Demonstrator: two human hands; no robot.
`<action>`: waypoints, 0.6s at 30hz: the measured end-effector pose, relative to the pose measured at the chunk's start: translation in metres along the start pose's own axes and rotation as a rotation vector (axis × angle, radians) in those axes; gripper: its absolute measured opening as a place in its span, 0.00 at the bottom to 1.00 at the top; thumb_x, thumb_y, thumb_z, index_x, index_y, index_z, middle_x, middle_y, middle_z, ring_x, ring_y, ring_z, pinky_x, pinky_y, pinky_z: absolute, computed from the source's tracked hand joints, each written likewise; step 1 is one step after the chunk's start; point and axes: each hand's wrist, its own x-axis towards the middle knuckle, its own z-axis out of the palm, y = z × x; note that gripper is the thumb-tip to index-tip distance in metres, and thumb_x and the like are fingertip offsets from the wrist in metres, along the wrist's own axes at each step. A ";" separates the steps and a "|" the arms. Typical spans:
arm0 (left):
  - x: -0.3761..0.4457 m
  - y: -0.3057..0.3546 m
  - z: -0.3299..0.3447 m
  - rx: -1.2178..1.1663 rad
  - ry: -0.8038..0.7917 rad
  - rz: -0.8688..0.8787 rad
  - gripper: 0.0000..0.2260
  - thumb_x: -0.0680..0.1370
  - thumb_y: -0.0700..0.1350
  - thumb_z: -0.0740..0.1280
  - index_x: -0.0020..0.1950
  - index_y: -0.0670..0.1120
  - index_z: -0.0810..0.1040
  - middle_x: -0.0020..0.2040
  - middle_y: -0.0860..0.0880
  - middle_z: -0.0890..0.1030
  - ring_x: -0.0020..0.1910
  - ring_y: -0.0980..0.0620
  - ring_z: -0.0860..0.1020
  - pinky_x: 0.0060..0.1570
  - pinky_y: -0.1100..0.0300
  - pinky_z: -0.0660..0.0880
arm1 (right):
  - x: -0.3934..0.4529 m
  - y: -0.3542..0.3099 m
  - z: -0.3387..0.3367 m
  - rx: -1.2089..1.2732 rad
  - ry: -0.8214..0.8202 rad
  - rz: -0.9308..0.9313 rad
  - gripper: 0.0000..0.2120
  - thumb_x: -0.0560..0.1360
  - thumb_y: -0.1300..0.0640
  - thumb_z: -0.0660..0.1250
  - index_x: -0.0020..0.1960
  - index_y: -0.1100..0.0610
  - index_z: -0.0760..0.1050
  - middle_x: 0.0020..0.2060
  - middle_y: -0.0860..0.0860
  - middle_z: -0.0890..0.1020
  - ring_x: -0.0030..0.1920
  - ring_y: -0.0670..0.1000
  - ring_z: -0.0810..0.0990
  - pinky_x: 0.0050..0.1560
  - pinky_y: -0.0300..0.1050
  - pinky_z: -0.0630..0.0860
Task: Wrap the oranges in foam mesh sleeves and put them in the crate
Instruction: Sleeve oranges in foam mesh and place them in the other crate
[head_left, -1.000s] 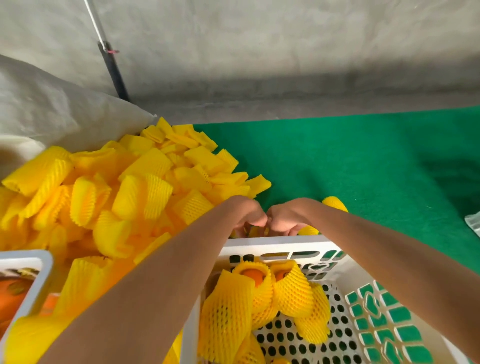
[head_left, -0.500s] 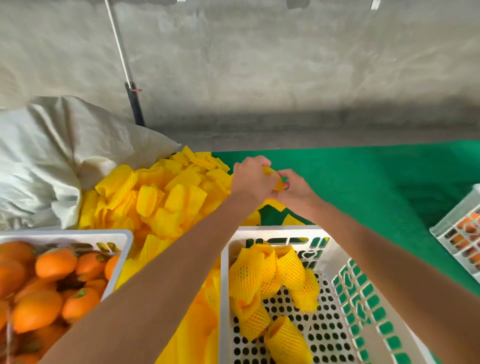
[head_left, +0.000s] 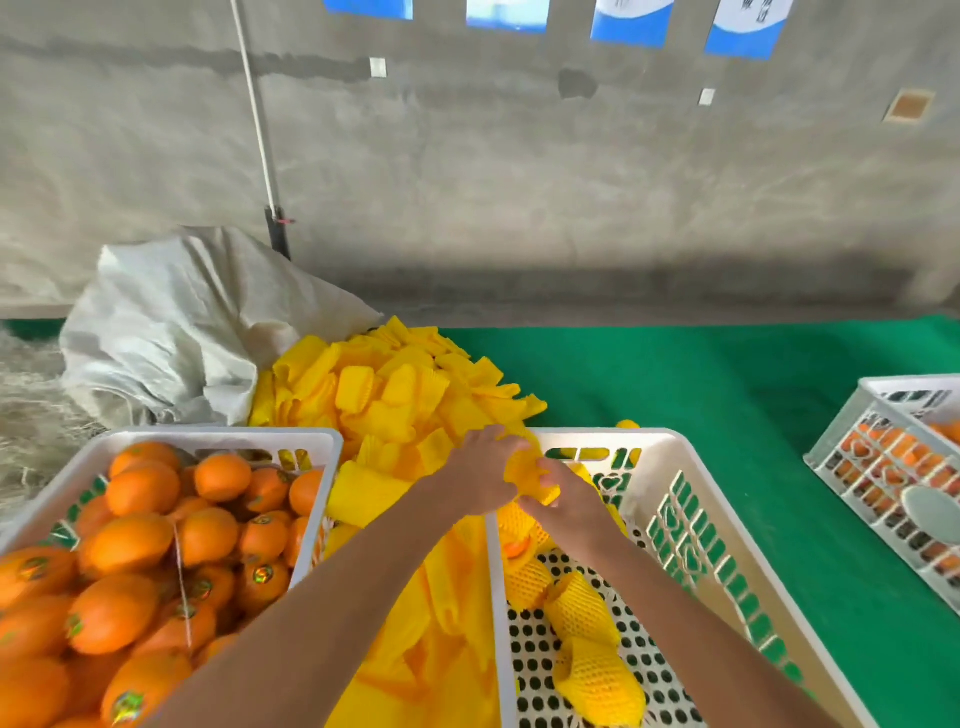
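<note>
both hands, left hand (head_left: 480, 470) and right hand (head_left: 563, 501), grip one yellow foam sleeve (head_left: 529, 470) with curled fingers over the far rim of the white crate (head_left: 670, 467), beside loose oranges (head_left: 140, 525).

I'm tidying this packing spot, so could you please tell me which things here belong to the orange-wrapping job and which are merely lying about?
Belongs to the job:
- left hand and right hand, both holding a foam sleeve
- sleeve pile
- crate of bare oranges
- packing crate with wrapped oranges

Lying about:
- grey sack
- far crate
- pole
</note>
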 end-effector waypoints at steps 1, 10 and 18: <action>-0.006 -0.007 -0.001 -0.009 -0.013 0.021 0.28 0.81 0.46 0.68 0.81 0.52 0.64 0.82 0.45 0.59 0.82 0.42 0.55 0.77 0.43 0.60 | -0.003 -0.002 -0.002 -0.022 0.041 -0.005 0.25 0.80 0.49 0.70 0.75 0.51 0.69 0.64 0.49 0.78 0.54 0.51 0.80 0.49 0.42 0.72; -0.075 -0.066 -0.028 0.060 0.032 0.076 0.19 0.82 0.44 0.67 0.74 0.48 0.74 0.75 0.46 0.72 0.74 0.46 0.69 0.72 0.49 0.68 | -0.040 -0.055 0.023 -0.003 0.239 -0.230 0.08 0.81 0.52 0.69 0.59 0.49 0.80 0.50 0.45 0.79 0.35 0.45 0.77 0.39 0.46 0.78; -0.141 -0.155 -0.034 0.109 0.213 0.061 0.17 0.83 0.45 0.67 0.72 0.50 0.75 0.75 0.50 0.72 0.76 0.48 0.67 0.72 0.50 0.67 | -0.042 -0.088 0.119 -0.356 0.039 -0.412 0.24 0.79 0.45 0.69 0.73 0.48 0.71 0.68 0.45 0.73 0.68 0.48 0.73 0.65 0.46 0.71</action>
